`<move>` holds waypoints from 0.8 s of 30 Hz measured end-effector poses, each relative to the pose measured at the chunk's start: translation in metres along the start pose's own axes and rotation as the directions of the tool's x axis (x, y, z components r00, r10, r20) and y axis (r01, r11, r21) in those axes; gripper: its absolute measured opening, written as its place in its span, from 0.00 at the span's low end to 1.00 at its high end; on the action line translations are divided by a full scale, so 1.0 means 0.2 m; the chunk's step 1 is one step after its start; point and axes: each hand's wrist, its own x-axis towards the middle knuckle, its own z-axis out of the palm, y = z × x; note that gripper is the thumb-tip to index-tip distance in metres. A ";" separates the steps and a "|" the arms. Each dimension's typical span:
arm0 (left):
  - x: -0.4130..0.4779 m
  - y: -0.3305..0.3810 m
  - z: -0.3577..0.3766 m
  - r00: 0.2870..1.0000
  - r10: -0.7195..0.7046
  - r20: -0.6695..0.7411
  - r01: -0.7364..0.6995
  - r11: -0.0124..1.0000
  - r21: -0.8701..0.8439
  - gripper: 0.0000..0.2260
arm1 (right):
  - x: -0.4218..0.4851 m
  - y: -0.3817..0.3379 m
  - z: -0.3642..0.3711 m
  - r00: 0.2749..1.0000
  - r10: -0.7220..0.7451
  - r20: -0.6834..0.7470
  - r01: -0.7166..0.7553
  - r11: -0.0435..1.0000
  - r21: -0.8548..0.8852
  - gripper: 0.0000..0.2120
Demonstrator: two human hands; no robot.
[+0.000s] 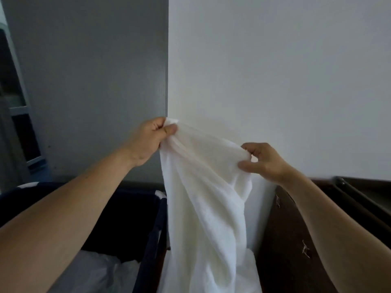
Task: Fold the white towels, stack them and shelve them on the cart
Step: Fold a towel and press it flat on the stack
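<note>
1. Two bare hands hold one white towel [207, 208] up in the air in front of the person, at about the height of their chest.
2. The left hand [148, 140] is the higher one. Its fingers are curled, and its thumb presses a top corner of the white towel against the side of the forefinger.
3. The right hand [264, 161] is lower and off to the right. It pinches the towel's upper edge between the thumb below and the curled fingers above.
4. Between the two hands the top edge slopes down from left to right, bunched into soft ridges.
5. The rest of the towel hangs unfolded in long loose folds and runs out of sight at the bottom.
6. Behind the towel a grey wall [95, 81] on the left meets a white wall [275, 70] on the right.
7. Low on the left stands a dark blue bin [131, 218] with some white cloth [101, 271] lying inside it, partly hidden by the left forearm.
8. Low on the right is a brown wooden cabinet [292, 240], just beside the hanging towel.
</note>
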 end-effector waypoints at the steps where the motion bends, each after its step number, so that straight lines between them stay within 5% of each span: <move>1: 0.04 0.03 0.01 0.997 0.053 -0.059 -0.054 0.999 -0.002 0.07 | -0.01 -0.08 -0.02 0.999 -0.041 0.026 0.042 0.998 -0.038 0.12; 4: 0.10 0.10 0.05 0.991 0.133 -0.007 -0.133 0.991 -0.029 0.11 | -0.04 -0.24 0.02 0.958 -0.053 0.282 0.084 0.992 -0.098 0.12; 7: 0.07 0.07 0.13 0.968 0.081 0.235 -0.086 0.996 0.010 0.15 | -0.07 -0.17 0.13 0.831 0.241 0.501 -0.136 0.962 -0.238 0.24; 12: 0.00 -0.13 0.13 0.957 -0.028 0.289 -0.013 0.990 0.141 0.10 | -0.24 0.09 0.24 0.625 0.585 0.517 -0.395 0.808 -0.437 0.31; 24: -0.08 -0.49 -0.08 0.994 -0.104 0.020 0.088 0.919 0.385 0.09 | -0.37 0.26 0.24 0.681 0.602 0.417 0.025 0.550 -0.835 0.27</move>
